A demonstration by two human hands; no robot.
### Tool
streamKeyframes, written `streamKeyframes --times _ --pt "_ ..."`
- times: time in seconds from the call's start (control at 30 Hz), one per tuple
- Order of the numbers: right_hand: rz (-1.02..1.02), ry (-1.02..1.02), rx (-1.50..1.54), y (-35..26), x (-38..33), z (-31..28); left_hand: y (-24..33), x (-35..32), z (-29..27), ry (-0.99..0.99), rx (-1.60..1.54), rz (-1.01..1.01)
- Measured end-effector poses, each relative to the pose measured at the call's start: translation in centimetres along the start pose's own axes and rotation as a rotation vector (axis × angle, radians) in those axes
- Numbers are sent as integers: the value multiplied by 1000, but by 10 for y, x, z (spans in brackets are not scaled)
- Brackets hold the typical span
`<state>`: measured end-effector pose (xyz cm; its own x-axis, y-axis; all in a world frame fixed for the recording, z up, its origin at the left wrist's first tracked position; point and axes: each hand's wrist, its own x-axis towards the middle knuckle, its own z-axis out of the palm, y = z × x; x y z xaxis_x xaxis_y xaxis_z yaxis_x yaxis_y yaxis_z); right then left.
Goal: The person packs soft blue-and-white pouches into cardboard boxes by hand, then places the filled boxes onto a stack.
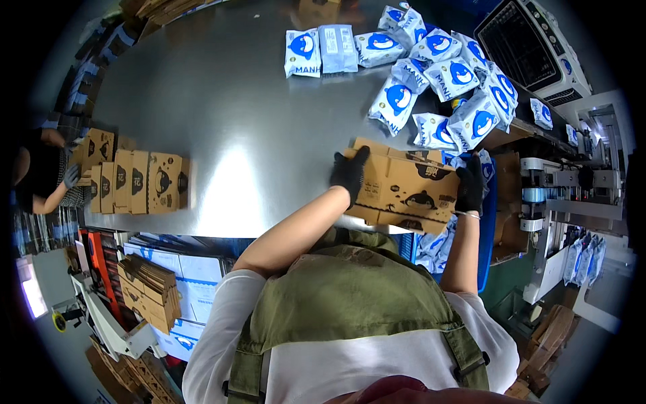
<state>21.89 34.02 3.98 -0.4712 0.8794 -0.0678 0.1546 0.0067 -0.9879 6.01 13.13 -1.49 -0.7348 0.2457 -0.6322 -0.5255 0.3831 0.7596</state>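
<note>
A brown printed cardboard box [404, 187], flattened or only partly opened out, is held between my hands over the table's near edge. My left hand [350, 176], in a black glove, grips its left end. At the right end my right hand [472, 185], also gloved in black, has its fingers closed on the cardboard. Most of the fingers on the far side are hidden. Beyond the box lies a loose heap of white and blue plastic packets [452, 77] with a whale-like print. Two packets lie side by side at the heap's left, one of them back side up [338, 49].
A row of brown boxes [145, 180] stands on the metal table [249, 101] at the left, where another person's gloved hand [71, 176] reaches in. A blue bin [486, 236] with packets is by my right arm. Flattened cartons [149, 293] are stacked below left; machinery [565, 188] stands right.
</note>
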Motion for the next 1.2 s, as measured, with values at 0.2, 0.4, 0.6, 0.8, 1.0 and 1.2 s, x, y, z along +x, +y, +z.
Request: streamKeyframes --times 0.2,0.4,0.6,0.8,1.0,1.2 --pt "-270 -360 140 -70 -44 104 33 -52 -125 115 -637 608" --pt "-573 -570 -266 -4 -94 215 -36 -22 -227 -118 -90 586" --pt "-1120 -777 -912 -28 -86 234 -57 -27 -197 123 -122 447" --pt "-1022 -839 -843 -46 -92 260 -27 -62 -150 400 902 992" --pt "30 -793 94 -1 -7 211 -39 0 -199 -157 -245 590" --pt "-484 -1119 -1101 -35 -105 280 -113 65 -219 62 125 441"
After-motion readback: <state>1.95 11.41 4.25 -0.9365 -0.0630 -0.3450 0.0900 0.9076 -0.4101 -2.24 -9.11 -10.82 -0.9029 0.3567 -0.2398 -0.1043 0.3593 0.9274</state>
